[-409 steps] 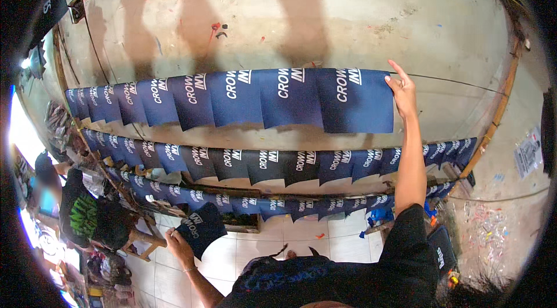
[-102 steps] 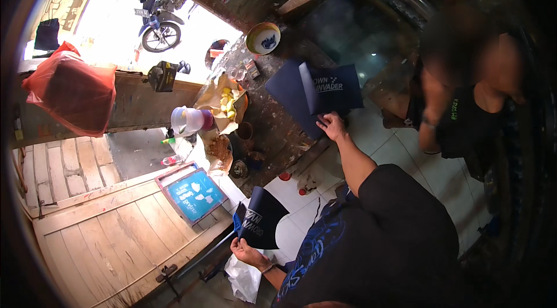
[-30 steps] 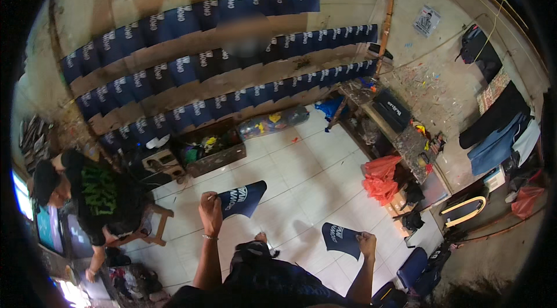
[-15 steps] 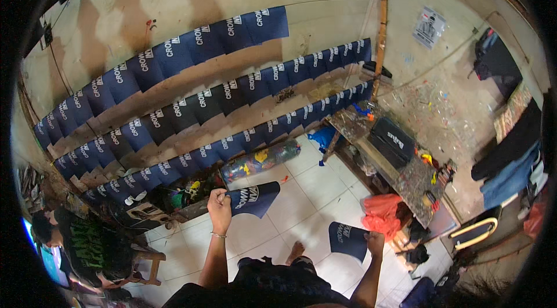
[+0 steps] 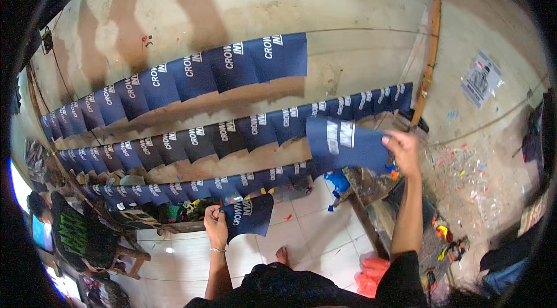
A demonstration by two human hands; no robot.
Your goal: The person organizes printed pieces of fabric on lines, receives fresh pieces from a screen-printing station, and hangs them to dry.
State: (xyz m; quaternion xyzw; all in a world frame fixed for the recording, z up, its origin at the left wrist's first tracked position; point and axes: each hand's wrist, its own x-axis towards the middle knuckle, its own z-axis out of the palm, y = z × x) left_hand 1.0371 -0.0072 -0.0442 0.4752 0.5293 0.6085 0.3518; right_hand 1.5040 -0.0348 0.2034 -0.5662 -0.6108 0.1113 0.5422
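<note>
With my right hand I pinch the right edge of a navy fabric panel with white lettering, held up in front of the middle and lower hanging rows. In my left hand is a smaller-looking navy panel, held low over the floor by its upper left part, with white print showing. Three rows of similar navy panels hang along the wall, the top row ending left of a bamboo pole, with a bare stretch of line between them.
A person sits on a wooden stool at the left. A cluttered wooden bench stands at right, with an orange plastic bag beside it. Boxes of odds and ends lie below the rows, on a tiled floor. A poster hangs at right.
My right hand has risen from low at the right to the height of the middle rows, lifting its panel. My left hand is slightly lower, still gripping. The view has turned toward the wall.
</note>
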